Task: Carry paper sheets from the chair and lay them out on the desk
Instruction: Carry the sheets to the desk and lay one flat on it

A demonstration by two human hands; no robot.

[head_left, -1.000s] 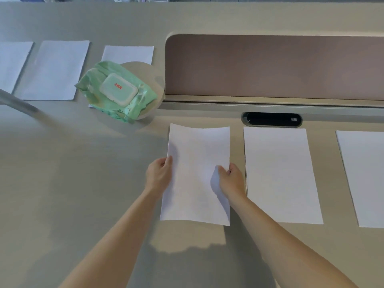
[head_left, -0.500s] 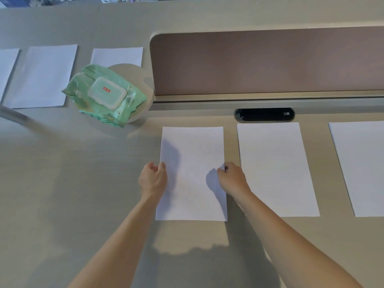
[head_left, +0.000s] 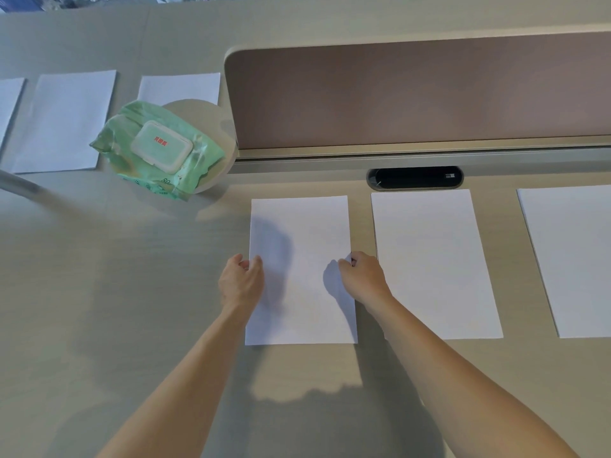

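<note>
Your left hand (head_left: 241, 282) and right hand (head_left: 363, 279) each pinch a side edge of the sheet (head_left: 304, 233), which lies on the desk (head_left: 132, 292) (just beside its neighbour (head_left: 433, 259)). Release both grips together; a one-sided drag would likely skew it.

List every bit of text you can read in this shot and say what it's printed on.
"80": on the near edge of the green wipes pack; smaller print beside it is too blurred to read.
Red characters on the pack's white lid: too blurred to read.
Small white mark in the black cable slot: too small to read.
The held paper sheet and the other sheets: no text.
</note>
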